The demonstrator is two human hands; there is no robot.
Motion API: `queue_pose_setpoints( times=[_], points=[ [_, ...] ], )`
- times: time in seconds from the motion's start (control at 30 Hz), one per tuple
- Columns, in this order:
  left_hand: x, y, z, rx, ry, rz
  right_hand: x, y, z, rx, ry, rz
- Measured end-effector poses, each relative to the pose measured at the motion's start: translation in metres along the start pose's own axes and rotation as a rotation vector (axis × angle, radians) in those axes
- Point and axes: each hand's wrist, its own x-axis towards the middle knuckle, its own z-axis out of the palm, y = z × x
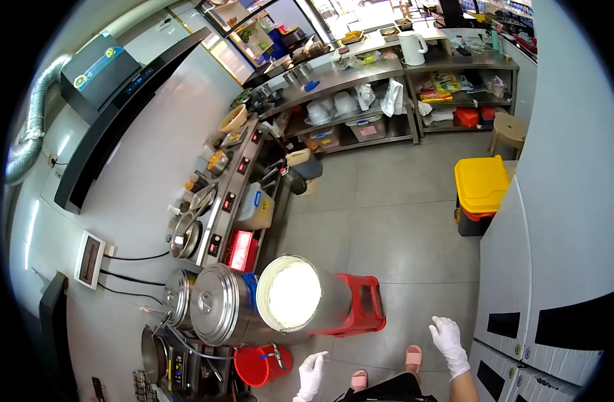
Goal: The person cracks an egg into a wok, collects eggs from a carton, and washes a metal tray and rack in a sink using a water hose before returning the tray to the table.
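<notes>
Kitchen floor point(400, 248), gray | bucket point(332, 301) w/ white stuff point(295, 293), looks set on red stool point(368, 305) by pot point(213, 305) | L hand point(312, 376) near bucket, fingers: can't tell; R hand point(449, 340) over floor, fingers loose, empty | poss. risk: bump tips bucket, spill

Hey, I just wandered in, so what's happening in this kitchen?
Someone in white gloves is standing near a tall, open bucket with something bright white inside; the glare hides what it is. The bucket seems to stand on a red stool, beside a big lidded pot. Neither hand appears to hold anything: the left hand is near the bucket, without touching it, and the right hand is out over the floor.
</notes>
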Motion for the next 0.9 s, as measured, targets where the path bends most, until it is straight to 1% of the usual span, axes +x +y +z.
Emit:
queue_pose_setpoints(
  times=[0.13,0.23,0.27,0.33,0.4,0.53,0.57,0.6,0.63,0.67,0.73,0.77,0.8,0.87,0.9],
  points=[
    [-0.017,0.003,-0.010,-0.034,0.094,-0.010,0.003,-0.016,0.003,-0.019,-0.055,-0.106],
    [-0.033,0.005,-0.028,-0.056,0.164,-0.005,0.003,-0.045,0.004,-0.036,-0.074,-0.217],
    [-0.041,0.010,-0.034,-0.111,0.211,-0.012,0.004,-0.055,0.004,-0.045,-0.077,-0.259],
    [-0.057,0.012,-0.051,-0.115,0.296,-0.010,0.004,-0.080,0.007,-0.061,-0.086,-0.339],
    [-0.075,-0.009,-0.076,-0.082,0.364,0.010,0.002,-0.112,0.012,-0.061,-0.134,-0.403],
    [-0.127,-0.047,-0.126,-0.244,0.535,0.001,-0.014,-0.176,0.045,-0.094,-0.136,-0.655],
    [-0.141,-0.057,-0.141,-0.281,0.585,0.002,-0.023,-0.199,0.053,-0.086,-0.118,-0.732],
    [-0.153,-0.068,-0.157,-0.319,0.639,0.008,-0.035,-0.227,0.058,-0.054,-0.175,-0.751],
    [-0.194,-0.096,-0.186,-0.372,0.737,0.001,-0.066,-0.269,0.088,0.013,-0.226,-0.838],
    [-0.213,-0.111,-0.201,-0.371,0.793,-0.020,-0.082,-0.292,0.104,0.090,-0.233,-0.873],
    [-0.251,-0.141,-0.233,-0.369,0.889,-0.062,-0.125,-0.335,0.138,0.257,-0.463,-0.812],
    [-0.271,-0.155,-0.248,-0.376,0.946,-0.090,-0.148,-0.356,0.156,0.311,-0.582,-0.826],
    [-0.292,-0.170,-0.262,-0.366,1.005,-0.092,-0.173,-0.380,0.169,0.358,-0.717,-0.792],
    [-0.330,-0.200,-0.288,-0.462,1.115,-0.129,-0.220,-0.424,0.196,0.412,-0.991,-0.732],
    [-0.348,-0.207,-0.301,-0.512,1.162,-0.149,-0.243,-0.444,0.211,0.507,-1.168,-0.638]
  ],
)
